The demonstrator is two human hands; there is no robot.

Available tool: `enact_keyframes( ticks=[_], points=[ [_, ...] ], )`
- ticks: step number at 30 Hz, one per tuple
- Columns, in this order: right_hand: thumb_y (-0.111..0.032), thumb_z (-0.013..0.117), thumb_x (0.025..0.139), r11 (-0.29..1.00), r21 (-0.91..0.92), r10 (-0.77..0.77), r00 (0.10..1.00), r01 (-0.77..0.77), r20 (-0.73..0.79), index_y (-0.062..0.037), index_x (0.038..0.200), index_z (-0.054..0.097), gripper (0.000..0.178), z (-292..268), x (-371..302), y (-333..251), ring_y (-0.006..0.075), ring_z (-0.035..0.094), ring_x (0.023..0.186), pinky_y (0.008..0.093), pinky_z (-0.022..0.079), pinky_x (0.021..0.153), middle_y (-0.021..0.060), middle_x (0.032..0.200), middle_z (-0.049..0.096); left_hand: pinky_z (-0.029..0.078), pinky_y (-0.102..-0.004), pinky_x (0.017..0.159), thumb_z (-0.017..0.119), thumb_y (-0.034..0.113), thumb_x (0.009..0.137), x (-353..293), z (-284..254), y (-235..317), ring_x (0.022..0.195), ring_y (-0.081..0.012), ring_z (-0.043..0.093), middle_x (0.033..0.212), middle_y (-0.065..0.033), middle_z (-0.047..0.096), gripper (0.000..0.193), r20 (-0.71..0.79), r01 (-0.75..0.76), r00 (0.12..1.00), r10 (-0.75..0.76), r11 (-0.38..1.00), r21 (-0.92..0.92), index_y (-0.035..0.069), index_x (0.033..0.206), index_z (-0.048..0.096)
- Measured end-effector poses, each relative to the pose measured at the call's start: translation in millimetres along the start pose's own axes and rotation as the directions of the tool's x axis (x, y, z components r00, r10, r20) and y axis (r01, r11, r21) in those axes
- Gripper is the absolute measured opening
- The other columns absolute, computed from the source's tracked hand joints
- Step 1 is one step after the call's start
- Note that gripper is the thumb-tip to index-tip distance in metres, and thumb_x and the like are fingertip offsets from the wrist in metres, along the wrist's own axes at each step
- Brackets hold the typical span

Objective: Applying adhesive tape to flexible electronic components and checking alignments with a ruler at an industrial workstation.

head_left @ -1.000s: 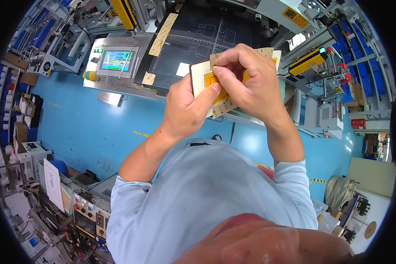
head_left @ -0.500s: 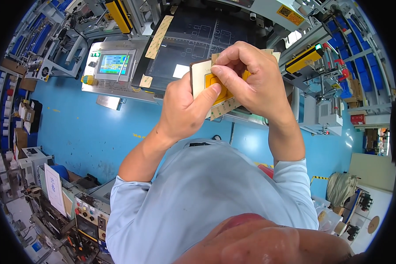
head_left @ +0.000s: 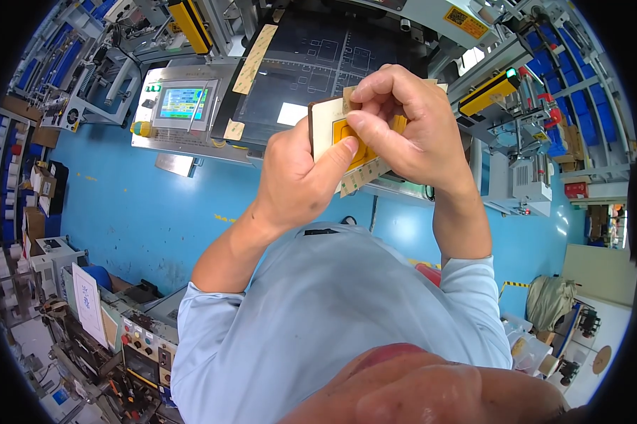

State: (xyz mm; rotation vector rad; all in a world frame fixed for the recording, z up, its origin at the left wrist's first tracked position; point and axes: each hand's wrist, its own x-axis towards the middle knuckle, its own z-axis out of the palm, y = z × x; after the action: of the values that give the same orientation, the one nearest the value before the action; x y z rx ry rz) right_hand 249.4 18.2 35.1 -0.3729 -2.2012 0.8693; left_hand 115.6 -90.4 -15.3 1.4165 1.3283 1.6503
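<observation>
Above the near edge of a machine, my left hand (head_left: 290, 177) grips a flat cream-coloured board (head_left: 323, 132) with a dark edge, its thumb pressed on the front. A yellow-orange sheet piece (head_left: 341, 131) with lines on it lies against the board, partly covered by my fingers. Strips of patterned tan tape (head_left: 363, 177) stick out below it and at its top. My right hand (head_left: 407, 127) is closed over the piece's upper right, thumb and forefinger pinched together. Whatever lies in that pinch is too small or hidden to make out.
Behind my hands is a black machine bed (head_left: 290, 78) with white line markings and tape strips (head_left: 255, 59). A control panel with a lit screen (head_left: 183, 104) stands at its left. Yellow sensor bars (head_left: 488, 94) flank the bed. An older control box (head_left: 143, 346) stands at lower left.
Both hands and the board have shifted very slightly to the right. The right thumb has moved a little down and right over the yellow-orange piece, baring more of its upper edge.
</observation>
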Motion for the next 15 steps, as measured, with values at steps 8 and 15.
enact_keyframes(
  ticks=[8,15],
  points=[
    [-0.002,0.067,0.081,0.999,-0.019,-0.038,0.999,0.038,0.017,0.0001,0.088,0.06,0.01,-3,0,1,0.006,0.058,0.062,0.0201,0.047,0.055,0.0028,0.073,0.061,0.052,-0.0317,0.064,0.06,0.013,0.088,2,2,4,0.07,-0.0207,0.068,0.081,-0.0153,0.068,0.03,0.004,-0.024,1.0,0.024,0.999,0.048,-0.006,0.111,0.059],
    [-0.003,0.067,0.082,1.0,-0.027,0.002,1.0,-0.002,0.027,0.0002,0.085,0.06,0.008,-7,-2,-2,0.0064,0.059,0.062,0.0202,0.047,0.055,0.0035,0.075,0.062,0.051,-0.026,0.072,0.061,0.012,0.091,2,1,12,0.083,-0.0107,0.062,0.094,-0.0086,0.067,0.026,0.058,0.066,0.996,-0.066,0.998,0.013,-0.005,0.109,0.058]
  ],
)
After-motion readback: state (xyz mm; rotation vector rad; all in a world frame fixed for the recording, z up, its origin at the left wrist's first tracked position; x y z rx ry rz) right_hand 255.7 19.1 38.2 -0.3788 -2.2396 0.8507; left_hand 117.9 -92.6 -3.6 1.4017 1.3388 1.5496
